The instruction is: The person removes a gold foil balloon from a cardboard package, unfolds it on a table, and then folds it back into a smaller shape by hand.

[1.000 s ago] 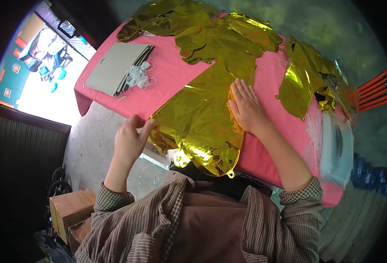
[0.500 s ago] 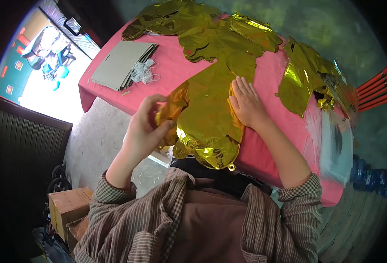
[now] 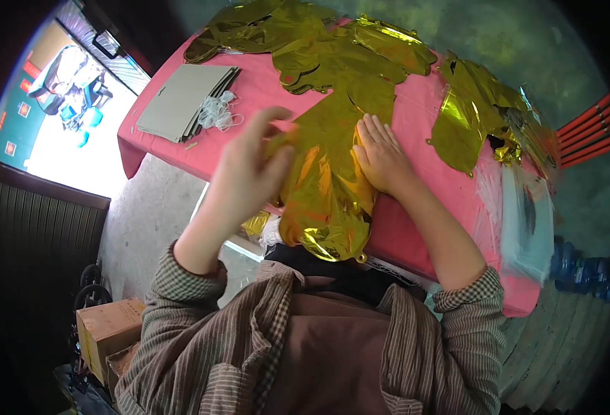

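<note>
A flat, uninflated gold foil balloon [image 3: 329,183] lies over the near edge of the pink-covered table, its rounded lower end hanging towards my body. My left hand [image 3: 253,166], a little blurred, has its fingers and thumb curled round the balloon's left edge. Gold foil shows between the thumb and fingers. My right hand [image 3: 386,155] lies flat along the balloon's right edge, fingers stretched out and pointing away from me. Creases run through the foil between the two hands.
More flat gold foil balloons [image 3: 346,59] spread across the far side of the pink tablecloth [image 3: 263,83]. Grey boards [image 3: 180,100] lie at the left with white string [image 3: 218,111] beside them. Clear plastic bags [image 3: 526,214] lie at the right. A cardboard box [image 3: 111,328] stands lower left.
My left hand has moved up and slightly right with the balloon's left edge. The foil has shifted and creased in the middle. My right hand stays flat on it.
</note>
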`<state>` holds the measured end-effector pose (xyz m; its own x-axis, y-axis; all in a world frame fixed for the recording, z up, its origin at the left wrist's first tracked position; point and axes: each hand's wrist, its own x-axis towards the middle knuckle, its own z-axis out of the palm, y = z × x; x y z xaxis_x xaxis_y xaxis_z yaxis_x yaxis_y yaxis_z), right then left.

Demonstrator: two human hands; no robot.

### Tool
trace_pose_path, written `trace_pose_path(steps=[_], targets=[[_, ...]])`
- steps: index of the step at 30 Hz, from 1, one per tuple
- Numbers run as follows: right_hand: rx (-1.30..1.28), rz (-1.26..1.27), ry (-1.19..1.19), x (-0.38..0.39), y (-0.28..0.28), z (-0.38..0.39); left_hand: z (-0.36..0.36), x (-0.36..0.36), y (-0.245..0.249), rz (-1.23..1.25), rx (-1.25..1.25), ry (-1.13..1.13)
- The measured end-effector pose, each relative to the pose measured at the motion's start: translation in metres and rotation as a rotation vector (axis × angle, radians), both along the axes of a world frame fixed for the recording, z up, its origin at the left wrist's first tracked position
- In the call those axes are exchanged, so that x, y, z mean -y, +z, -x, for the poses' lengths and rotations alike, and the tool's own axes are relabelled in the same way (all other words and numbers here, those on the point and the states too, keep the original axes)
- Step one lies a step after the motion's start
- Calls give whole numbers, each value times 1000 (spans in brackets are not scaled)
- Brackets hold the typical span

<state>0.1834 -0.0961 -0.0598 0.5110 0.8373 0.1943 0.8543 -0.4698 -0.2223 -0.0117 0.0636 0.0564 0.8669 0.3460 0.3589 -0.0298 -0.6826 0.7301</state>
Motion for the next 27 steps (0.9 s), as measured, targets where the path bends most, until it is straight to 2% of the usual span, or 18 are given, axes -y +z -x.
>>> trace_pose_path(steps=[1,2,3,6,7,11,13,14,18,23,27], targets=[[-2,-2,-1,0,0,-1,3,-19,-15,-69,40,70],[7,0,1,0,-1,-1,2,-22,-9,-139,80,140],[14,2,3,0,-2,0,15,-19,3,173,-240,273],[0,-2,6,1,1,1,27,-35,-19,311,-354,287],[-3,-2,7,0,2,1,31,-35,-26,321,-270,260],[-13,53,4,1,10,4,44,-28,-38,286,-191,231],[-35,76,2,1,14,5,49,-20,-40,52,-285,187],[-46,89,2,1,15,6,48,-11,-25,374,-368,177],[-59,141,14,1,17,4,55,-25,-48,331,-285,200],[-110,259,30,1,25,2,57,-41,-62,546,-187,141],[-144,346,30,0,32,3,57,-34,-48,665,-191,110]])
